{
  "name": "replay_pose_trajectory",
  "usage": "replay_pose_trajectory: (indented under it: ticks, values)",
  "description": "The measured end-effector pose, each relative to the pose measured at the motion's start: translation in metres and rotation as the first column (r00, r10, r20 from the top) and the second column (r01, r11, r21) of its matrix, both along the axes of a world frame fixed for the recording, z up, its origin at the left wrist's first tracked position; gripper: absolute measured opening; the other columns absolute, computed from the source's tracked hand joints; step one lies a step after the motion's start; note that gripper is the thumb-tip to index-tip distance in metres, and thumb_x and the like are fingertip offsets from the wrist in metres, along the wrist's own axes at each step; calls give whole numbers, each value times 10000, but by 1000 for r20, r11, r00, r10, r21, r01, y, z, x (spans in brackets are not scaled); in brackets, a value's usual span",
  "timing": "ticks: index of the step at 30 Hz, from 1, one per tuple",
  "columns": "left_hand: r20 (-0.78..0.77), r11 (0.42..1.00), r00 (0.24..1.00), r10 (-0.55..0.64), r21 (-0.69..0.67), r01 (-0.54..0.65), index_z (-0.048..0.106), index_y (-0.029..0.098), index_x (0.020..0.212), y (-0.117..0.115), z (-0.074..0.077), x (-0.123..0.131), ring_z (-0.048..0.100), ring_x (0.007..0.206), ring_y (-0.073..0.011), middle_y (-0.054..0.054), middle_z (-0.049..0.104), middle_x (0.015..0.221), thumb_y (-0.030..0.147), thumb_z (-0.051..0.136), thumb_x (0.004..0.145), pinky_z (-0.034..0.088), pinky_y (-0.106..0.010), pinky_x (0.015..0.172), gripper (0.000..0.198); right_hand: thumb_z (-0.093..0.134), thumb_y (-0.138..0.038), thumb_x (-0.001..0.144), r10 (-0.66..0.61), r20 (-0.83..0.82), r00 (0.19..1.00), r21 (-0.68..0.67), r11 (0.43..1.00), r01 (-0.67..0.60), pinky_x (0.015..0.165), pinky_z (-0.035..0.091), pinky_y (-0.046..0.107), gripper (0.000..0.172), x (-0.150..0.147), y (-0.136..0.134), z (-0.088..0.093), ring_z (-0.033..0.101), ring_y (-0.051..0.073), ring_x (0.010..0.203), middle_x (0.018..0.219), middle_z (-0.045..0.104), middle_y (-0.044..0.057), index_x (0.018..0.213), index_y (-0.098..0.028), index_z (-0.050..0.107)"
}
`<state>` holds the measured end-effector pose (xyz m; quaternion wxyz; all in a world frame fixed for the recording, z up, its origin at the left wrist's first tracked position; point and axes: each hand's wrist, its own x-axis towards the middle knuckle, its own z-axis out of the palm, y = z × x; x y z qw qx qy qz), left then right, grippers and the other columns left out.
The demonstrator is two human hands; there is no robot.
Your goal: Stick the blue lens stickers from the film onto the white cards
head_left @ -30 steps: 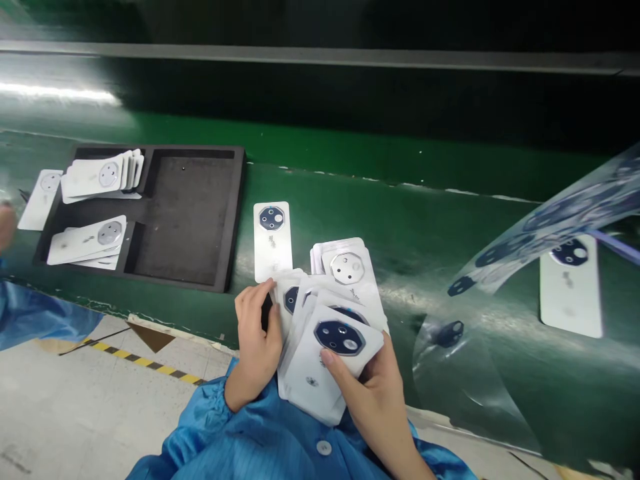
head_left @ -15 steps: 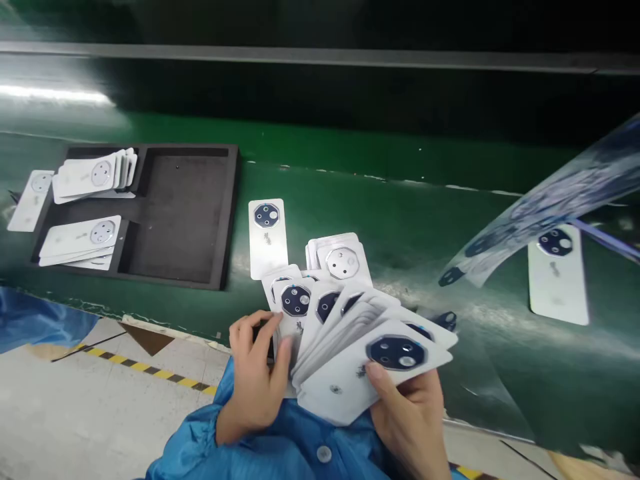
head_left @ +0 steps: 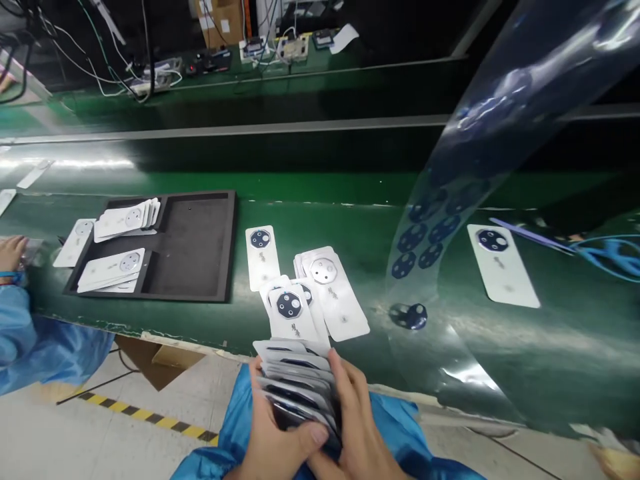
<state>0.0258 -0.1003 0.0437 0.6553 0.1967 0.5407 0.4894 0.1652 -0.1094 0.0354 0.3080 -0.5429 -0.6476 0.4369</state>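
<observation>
A thick stack of white panels [head_left: 295, 373], seen nearly edge-on, sits between my hands at the bench edge. My left hand [head_left: 275, 427] grips its left side, thumb across the near end. Against the right side, my right hand [head_left: 353, 417] has its fingers wrapped. Just beyond lie several loose panels with dark round-holed camera patches [head_left: 289, 305], overlapping a pile with pale patches [head_left: 345, 300]. One single panel [head_left: 263, 267] rests behind them, and another panel [head_left: 505, 267] lies at the right.
A black tray [head_left: 227, 253] holds two panel piles at left, with a panel [head_left: 75, 243] leaning on its edge. Clear film with dark patches [head_left: 413, 237] hangs at right, near a blue cable [head_left: 613, 257]. Another person's hand [head_left: 13, 253] is at far left.
The fanned panels are now gathered into an upright stack between both hands. My left hand has moved from the loose panels to the stack. The view has tilted up, showing equipment behind.
</observation>
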Motion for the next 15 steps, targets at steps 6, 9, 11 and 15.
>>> replay_pose_trajectory:
  ticks: [6,9,11,15]
  values:
    - [-4,992,992,-127,19,127,546,207,1320,-19,-35,3,659,1144,-320,-108,708,1196,524,918,619,494,-412,1016,854,696,-771,786,89,-474,876,48,996,-75,1186,343,546,1035,50,40,14,360,387,1458,1573,349,147,1587,-312,228]
    - [121,948,940,-319,32,318,570,208,1305,-25,-45,1,617,1214,-338,-104,686,1262,487,913,645,442,-446,1072,794,646,-803,801,214,-726,653,81,970,-228,1168,353,530,817,46,68,8,415,367,1426,1513,489,122,1412,-267,561]
    - [209,889,869,-448,1,458,577,232,1317,-29,-46,-2,591,1259,-325,-70,673,1300,391,888,696,422,-437,1088,712,668,-758,813,330,-826,457,165,917,-363,1136,374,556,690,37,75,-5,530,373,1320,1324,659,134,1234,-213,708]
    - [456,795,754,-473,-148,588,650,216,1222,-32,-45,-3,670,1131,-296,-12,741,1087,247,830,675,503,-377,957,578,419,-759,934,330,-927,180,268,916,-299,1011,485,531,689,27,54,-43,694,337,995,848,758,127,862,-188,798]
